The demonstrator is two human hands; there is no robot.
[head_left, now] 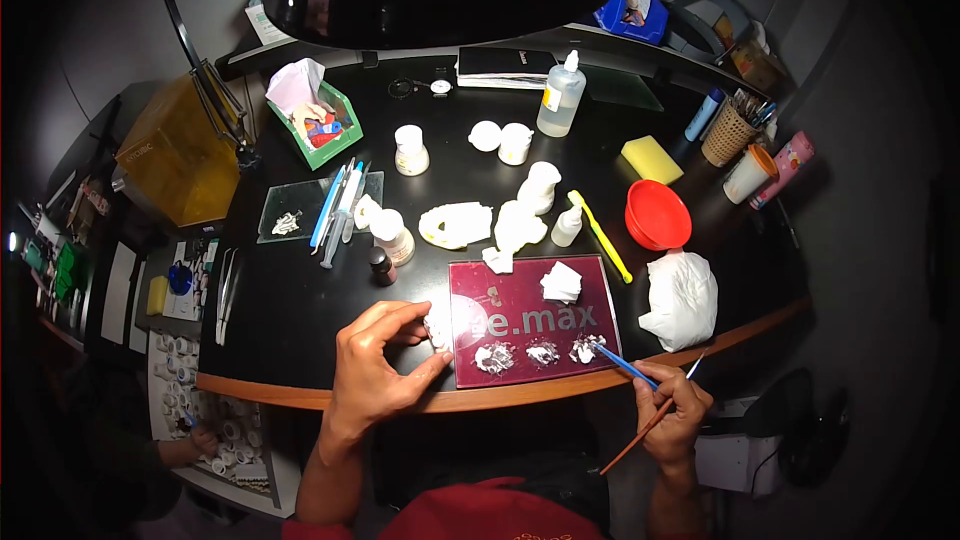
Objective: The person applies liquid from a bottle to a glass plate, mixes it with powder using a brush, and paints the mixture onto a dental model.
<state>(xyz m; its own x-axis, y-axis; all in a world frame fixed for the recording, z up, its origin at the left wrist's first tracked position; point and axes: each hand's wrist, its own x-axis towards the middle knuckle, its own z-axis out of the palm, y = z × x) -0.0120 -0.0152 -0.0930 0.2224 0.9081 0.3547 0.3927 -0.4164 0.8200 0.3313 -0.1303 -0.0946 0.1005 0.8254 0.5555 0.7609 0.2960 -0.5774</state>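
Observation:
My left hand (383,358) is at the left edge of a dark red glass slab (530,275) marked "e.max". Its thumb and fingers close round a small whitish piece (435,330), partly hidden, whose kind I cannot make out. In my right hand (675,405) are a slim blue-handled tool (630,368) and a brown-handled brush (640,437). The blue tool's tip touches the right-hand mound of white paste (586,350) on the slab. Two more mounds, the middle one (542,352) and the left one (494,357), lie beside it. Folded white paper (562,282) rests higher up.
Behind the slab stand white jars (411,152), a small dropper bottle (566,227) and crumpled tissue (518,227). A yellow toothbrush (604,243), red bowl (658,215) and white bag (680,300) are at right. A glass plate (275,205) with syringes is at left. A co-worker's hand (203,440) shows lower left.

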